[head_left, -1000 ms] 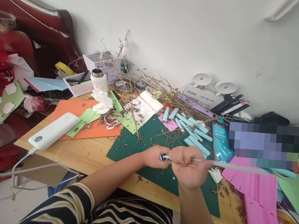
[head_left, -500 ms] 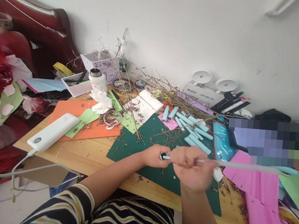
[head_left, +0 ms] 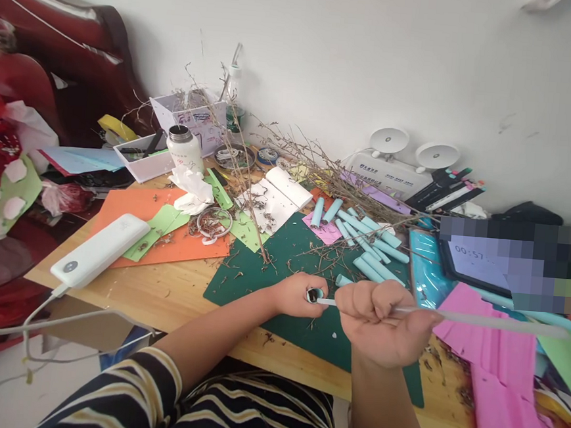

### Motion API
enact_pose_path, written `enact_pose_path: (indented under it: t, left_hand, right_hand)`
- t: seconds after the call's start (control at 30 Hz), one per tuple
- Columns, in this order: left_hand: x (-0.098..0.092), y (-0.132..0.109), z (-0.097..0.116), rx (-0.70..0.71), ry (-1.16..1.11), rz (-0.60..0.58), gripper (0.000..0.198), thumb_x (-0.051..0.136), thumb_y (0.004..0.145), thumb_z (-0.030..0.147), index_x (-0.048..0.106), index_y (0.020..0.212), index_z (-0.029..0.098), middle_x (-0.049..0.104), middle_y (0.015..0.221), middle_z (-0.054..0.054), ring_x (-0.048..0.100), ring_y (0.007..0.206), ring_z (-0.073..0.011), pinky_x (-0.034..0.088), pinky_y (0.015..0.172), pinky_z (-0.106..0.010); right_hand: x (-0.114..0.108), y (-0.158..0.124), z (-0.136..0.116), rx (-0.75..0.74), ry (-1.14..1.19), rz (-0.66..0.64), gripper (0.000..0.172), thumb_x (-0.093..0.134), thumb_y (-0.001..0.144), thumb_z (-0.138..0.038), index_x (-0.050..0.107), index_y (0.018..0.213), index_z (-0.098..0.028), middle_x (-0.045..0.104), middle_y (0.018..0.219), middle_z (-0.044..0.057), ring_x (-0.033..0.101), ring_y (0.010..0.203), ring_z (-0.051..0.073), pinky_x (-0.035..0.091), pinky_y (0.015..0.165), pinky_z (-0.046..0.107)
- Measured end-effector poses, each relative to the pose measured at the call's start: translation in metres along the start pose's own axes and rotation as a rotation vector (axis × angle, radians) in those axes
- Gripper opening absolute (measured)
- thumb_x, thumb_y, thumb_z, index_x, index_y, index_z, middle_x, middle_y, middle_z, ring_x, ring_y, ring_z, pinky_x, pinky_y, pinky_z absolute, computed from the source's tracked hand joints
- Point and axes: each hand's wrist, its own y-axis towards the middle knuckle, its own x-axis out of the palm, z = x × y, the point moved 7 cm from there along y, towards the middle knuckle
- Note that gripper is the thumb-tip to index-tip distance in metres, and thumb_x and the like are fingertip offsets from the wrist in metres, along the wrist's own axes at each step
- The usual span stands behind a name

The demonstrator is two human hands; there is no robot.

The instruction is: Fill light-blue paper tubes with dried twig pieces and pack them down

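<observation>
My left hand (head_left: pixel 299 293) is wrapped round a light blue paper tube (head_left: pixel 310 294), whose open end faces right and shows dark bits inside. In my right hand (head_left: pixel 386 321), closed in a fist, is a long thin white stick (head_left: pixel 494 322). Its left tip is at the tube's mouth; whether it goes inside I cannot tell. The stick's far end reaches out to the right. Beneath both hands lies a dark green cutting mat (head_left: pixel 270 279) strewn with dry plant bits. Behind them, more light blue paper tubes (head_left: pixel 373 268) lie in a loose pile.
Dry twigs (head_left: pixel 309 160) stretch across the back by a white router (head_left: pixel 390 173). A white power bank (head_left: pixel 99 250) sits at left near orange paper (head_left: pixel 122 211) and an uncapped white bottle (head_left: pixel 184 150). Pink paper (head_left: pixel 495 369) and a device with a timer screen (head_left: pixel 474 258) are at right.
My right fist has moved slightly to the right with the white stick, away from my left hand. My left hand still grips the paper tube in about the same place.
</observation>
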Motion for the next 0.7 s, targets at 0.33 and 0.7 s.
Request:
enact_pose_path:
  t: [0.33,0.7]
  left_hand:
    - [0.000,-0.001,0.002,0.006,0.000,-0.010,0.007,0.054,0.056,0.012,0.048,0.058,0.013,0.044,0.051,0.006,0.038,0.050,-0.0042,0.031,0.048,-0.015]
    - [0.000,-0.001,0.003,0.007,-0.022,-0.028,0.006,0.053,0.056,0.011,0.049,0.060,0.012,0.045,0.053,0.006,0.038,0.051,-0.0042,0.034,0.050,-0.015]
  right_hand:
    - [0.002,0.002,0.000,0.002,-0.015,0.010,0.045,0.028,0.079,-0.055,0.029,0.053,-0.019,0.018,0.045,-0.006,0.017,0.037,0.006,0.017,0.037,0.022]
    - [0.001,0.000,0.010,0.072,-0.036,0.016,0.044,0.031,0.078,-0.056,0.033,0.053,-0.019,0.021,0.045,-0.006,0.019,0.038,0.006,0.018,0.038,0.022]
